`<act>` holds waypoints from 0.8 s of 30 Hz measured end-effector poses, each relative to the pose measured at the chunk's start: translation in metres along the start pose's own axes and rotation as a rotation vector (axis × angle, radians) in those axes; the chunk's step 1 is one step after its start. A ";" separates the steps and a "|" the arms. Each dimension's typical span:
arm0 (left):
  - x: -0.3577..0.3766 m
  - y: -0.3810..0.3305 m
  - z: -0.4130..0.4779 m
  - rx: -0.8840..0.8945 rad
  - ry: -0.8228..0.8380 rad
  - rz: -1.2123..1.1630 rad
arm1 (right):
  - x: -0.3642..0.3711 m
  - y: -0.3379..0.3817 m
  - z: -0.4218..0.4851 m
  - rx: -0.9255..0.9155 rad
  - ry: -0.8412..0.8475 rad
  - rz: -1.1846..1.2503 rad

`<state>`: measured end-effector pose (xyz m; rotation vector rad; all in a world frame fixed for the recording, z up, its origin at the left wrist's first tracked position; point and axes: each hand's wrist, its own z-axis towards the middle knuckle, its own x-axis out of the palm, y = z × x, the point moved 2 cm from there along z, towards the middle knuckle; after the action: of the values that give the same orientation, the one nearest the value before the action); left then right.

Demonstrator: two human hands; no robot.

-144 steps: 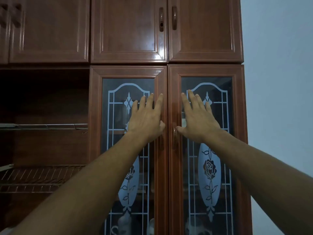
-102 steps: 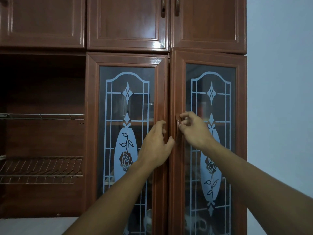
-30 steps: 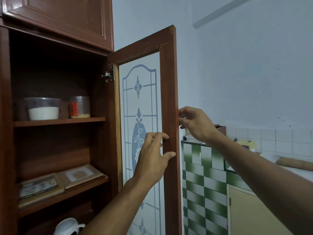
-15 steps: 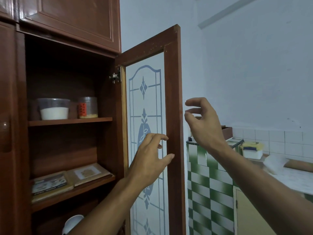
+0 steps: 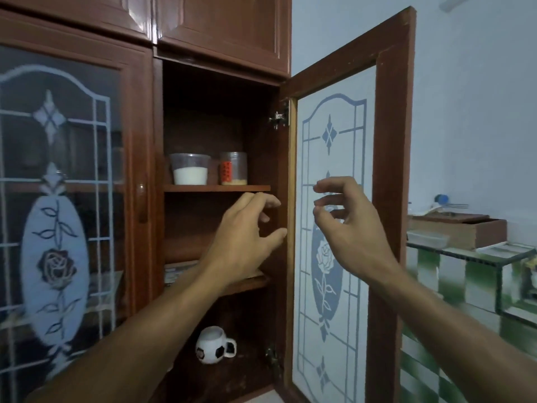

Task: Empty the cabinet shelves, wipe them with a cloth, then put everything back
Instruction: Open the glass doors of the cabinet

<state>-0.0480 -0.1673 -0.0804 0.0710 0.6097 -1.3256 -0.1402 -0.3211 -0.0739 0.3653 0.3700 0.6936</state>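
Cabinet [image 5: 215, 117], dark reddish wood, glossy, fills the left and centre of the frame. Right door [image 5: 389, 199] swung wide open at centre right; left door [image 5: 75, 181] shut at the left edge. Both doors are frosted glass with an etched rose and lattice pattern in a wooden frame.

Upper shelf [image 5: 216, 188], mid-frame: a clear tapered tub [image 5: 190, 169] about half full of white powder, and just beside it on the right a clear round jar [image 5: 233, 168] with a red label and a thin pale layer at the bottom. Middle shelf [image 5: 250, 282]: flat packets [image 5: 178, 271], mostly hidden behind the forearm. Lower compartment, bottom centre: a white mug [image 5: 215, 344] patterned like a football, handle to the right.

Left hand [image 5: 247, 237] is inside the opening below the upper shelf, fingers curled and spread, holding nothing. Right hand [image 5: 348, 225] hangs in front of the open door's glass, fingers loosely hooked, also holding nothing and touching nothing that I can see.

Judgement: emptying has not begun; shelves look fully stocked. To do it well, take the top shelf first, one container per hand, gripped round the body and not by the lid, since the plastic looks smooth and the tub is loaded. Keep them upright. Lift the mug by its handle. Open the left door too before wiping. The tiled counter [image 5: 470, 257] at the right of the frame looks like a fair set-down spot, though partly occupied.
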 end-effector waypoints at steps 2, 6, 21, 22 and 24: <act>-0.017 0.011 -0.005 -0.038 -0.005 0.066 | 0.022 -0.001 0.000 0.005 0.021 0.050; -0.053 0.033 -0.016 -0.101 -0.051 0.171 | 0.071 -0.002 0.003 0.001 0.049 0.148; -0.140 0.104 -0.031 -0.354 -0.246 0.398 | 0.242 -0.010 0.017 0.200 0.305 0.398; -0.141 0.107 -0.029 -0.356 -0.252 0.392 | 0.249 -0.010 0.018 0.216 0.323 0.405; -0.142 0.111 -0.025 -0.359 -0.253 0.403 | 0.263 -0.011 0.022 0.248 0.354 0.416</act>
<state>0.0293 -0.0023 -0.0688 -0.2529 0.5724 -0.8059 0.0619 -0.1561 -0.1141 0.5652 0.7323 1.1298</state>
